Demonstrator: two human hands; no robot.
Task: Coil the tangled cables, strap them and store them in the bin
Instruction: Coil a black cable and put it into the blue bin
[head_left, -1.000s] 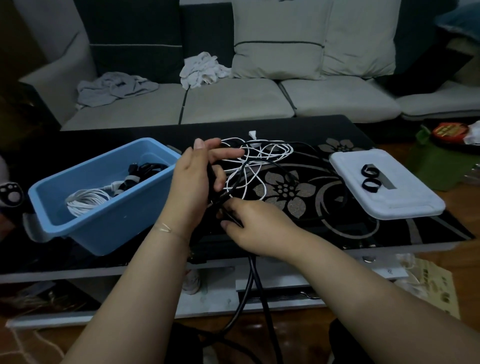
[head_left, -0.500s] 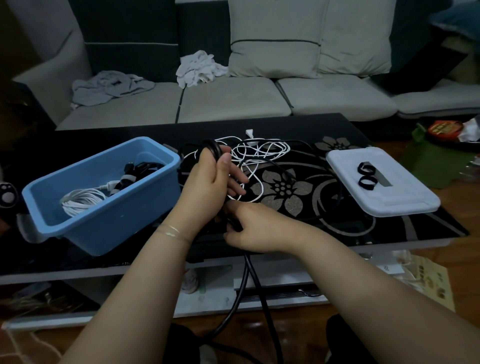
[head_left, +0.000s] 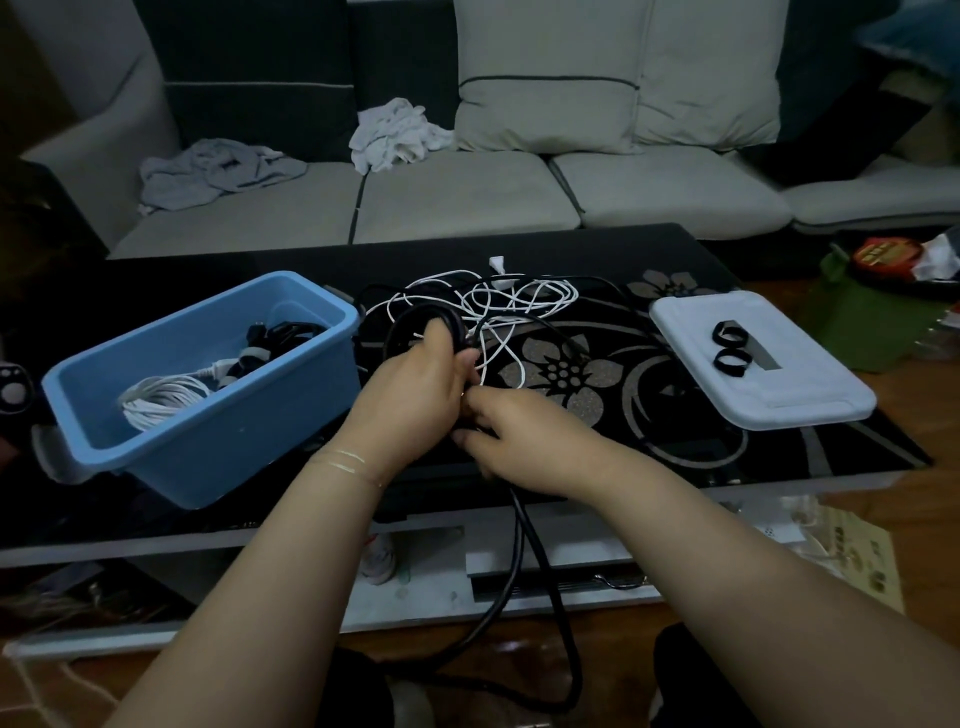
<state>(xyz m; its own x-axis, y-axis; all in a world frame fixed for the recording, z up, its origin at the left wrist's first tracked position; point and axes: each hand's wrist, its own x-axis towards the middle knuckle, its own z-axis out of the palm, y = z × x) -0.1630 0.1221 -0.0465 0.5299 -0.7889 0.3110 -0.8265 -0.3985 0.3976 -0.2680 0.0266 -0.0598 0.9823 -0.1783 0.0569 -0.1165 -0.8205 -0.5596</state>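
While coiling goes on, blue bin (head_left: 208, 415) at left with wound cables inside; left hand (head_left: 415, 400) gripping black cable (head_left: 535, 561) loops above table (head_left: 779, 457), right hand (head_left: 519, 441) pinching its thick, springy tail; best held at loop crossing; fingertips hidden, lower end lost in dark

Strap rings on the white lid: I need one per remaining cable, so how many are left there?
2. Both black strap rings lie on the white lid at the table's right: one farther back, one touching it in front.
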